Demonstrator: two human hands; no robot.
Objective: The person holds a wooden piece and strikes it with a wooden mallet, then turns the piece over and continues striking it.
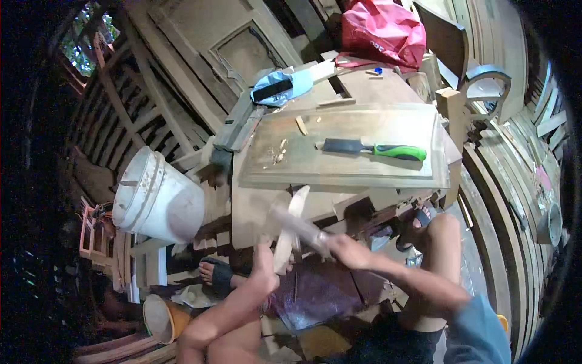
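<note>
My left hand is closed round the lower part of a pale, slightly curved wood piece, which stands tilted up by the near edge of the work table. In my right hand is a long, flat, greyish blade-like tool, smeared by motion; its exact kind does not show. The tool crosses in front of the wood piece in this view. Beyond both hands, a chisel with a green and black handle lies on a wooden panel, near small wood chips.
A white bucket stands left of the table. At the back are a blue cloth with a black patch and a red bag. Wooden planks line the right side. A yellow bucket lies tipped at lower left.
</note>
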